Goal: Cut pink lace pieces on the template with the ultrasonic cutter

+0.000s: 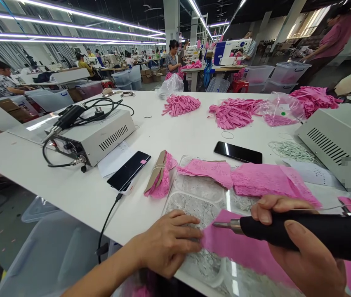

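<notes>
My left hand (170,242) pinches the left edge of a pink lace piece (240,249) that lies on a clear plate (200,187) over a lace pattern. My right hand (305,251) is wrapped round a black hand-held cutting tool (305,234); its metal tip (223,225) points left and sits just above the lace, close to my left fingers. More pink lace pieces (255,179) lie flat just beyond the tool.
A grey control box (97,136) with cables stands at the left, another box (339,140) at the right. Two phones (128,170) (238,152), a lace bundle in cardboard (159,175), rubber bands (291,149) and pink piles (234,112) lie on the white table (178,132). Other people work at far tables.
</notes>
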Demonstrator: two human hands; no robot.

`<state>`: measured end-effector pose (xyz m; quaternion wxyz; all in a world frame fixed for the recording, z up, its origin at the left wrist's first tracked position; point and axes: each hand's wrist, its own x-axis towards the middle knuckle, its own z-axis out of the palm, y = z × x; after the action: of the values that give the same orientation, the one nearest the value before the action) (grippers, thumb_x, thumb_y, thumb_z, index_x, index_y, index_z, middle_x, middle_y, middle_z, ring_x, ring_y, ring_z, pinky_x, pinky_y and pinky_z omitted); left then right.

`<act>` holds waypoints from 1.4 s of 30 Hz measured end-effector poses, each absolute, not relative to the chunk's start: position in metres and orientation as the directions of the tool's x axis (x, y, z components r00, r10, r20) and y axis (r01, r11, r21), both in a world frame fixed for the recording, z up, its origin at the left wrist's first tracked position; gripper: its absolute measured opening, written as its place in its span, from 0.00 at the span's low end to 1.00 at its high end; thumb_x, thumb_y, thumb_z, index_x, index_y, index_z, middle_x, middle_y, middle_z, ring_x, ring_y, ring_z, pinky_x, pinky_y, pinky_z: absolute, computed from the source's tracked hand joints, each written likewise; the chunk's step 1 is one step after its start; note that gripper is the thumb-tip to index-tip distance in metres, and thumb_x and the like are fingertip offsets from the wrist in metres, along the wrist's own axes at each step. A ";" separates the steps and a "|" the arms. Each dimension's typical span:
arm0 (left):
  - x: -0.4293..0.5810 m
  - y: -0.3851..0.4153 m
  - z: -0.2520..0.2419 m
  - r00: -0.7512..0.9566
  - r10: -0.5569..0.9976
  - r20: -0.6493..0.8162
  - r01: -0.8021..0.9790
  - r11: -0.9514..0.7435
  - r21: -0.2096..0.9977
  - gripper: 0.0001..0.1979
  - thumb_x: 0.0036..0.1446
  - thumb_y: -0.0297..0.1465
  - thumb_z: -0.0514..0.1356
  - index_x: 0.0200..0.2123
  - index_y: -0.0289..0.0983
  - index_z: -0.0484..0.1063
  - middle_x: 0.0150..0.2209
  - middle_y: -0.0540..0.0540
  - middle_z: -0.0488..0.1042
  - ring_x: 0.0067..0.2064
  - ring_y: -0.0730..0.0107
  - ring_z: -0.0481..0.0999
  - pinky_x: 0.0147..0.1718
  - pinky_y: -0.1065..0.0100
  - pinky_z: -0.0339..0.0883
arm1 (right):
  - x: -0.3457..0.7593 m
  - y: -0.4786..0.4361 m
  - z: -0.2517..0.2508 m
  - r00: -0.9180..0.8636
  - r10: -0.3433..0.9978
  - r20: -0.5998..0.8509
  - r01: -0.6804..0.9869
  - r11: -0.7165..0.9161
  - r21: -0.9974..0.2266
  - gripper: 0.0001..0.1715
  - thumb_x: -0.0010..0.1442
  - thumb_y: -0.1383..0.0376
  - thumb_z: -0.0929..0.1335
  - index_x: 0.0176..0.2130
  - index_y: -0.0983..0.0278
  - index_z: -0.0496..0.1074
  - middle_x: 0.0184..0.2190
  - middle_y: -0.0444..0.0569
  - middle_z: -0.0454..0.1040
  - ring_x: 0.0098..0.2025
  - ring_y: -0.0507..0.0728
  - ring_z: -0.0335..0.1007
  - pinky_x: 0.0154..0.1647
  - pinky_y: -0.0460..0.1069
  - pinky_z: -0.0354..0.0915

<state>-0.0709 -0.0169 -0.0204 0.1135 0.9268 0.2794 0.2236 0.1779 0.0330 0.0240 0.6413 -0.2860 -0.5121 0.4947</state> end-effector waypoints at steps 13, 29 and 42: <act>-0.072 -0.018 -0.017 0.714 0.558 0.424 0.442 -0.828 0.346 0.20 0.47 0.24 0.53 0.45 0.39 0.67 0.45 0.48 0.79 0.54 0.62 0.72 0.50 0.61 0.61 | 0.172 0.030 0.028 -0.072 0.920 0.385 -0.358 0.337 -0.871 0.04 0.56 0.62 0.72 0.33 0.59 0.74 0.29 0.46 0.70 0.26 0.52 0.68 0.30 0.50 0.73; -0.067 -0.016 -0.010 0.698 0.535 0.476 0.411 -0.844 0.345 0.17 0.48 0.23 0.51 0.42 0.38 0.69 0.43 0.48 0.80 0.50 0.61 0.74 0.42 0.61 0.62 | 0.159 0.021 0.030 -0.163 0.881 0.443 -0.302 0.383 -0.873 0.07 0.60 0.58 0.70 0.35 0.58 0.72 0.27 0.45 0.69 0.26 0.54 0.69 0.29 0.51 0.70; -0.069 -0.017 -0.005 0.718 0.554 0.420 0.406 -0.824 0.395 0.20 0.49 0.21 0.51 0.47 0.37 0.68 0.44 0.45 0.79 0.48 0.60 0.74 0.45 0.60 0.65 | 0.179 0.032 0.033 -0.068 0.906 0.418 -0.396 0.360 -0.845 0.03 0.58 0.63 0.70 0.35 0.59 0.73 0.30 0.46 0.70 0.27 0.52 0.68 0.31 0.50 0.71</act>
<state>-0.0693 -0.0172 -0.0047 0.1385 0.9165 0.2619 0.2687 0.1792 0.0319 0.0327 0.6375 -0.2438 -0.5230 0.5105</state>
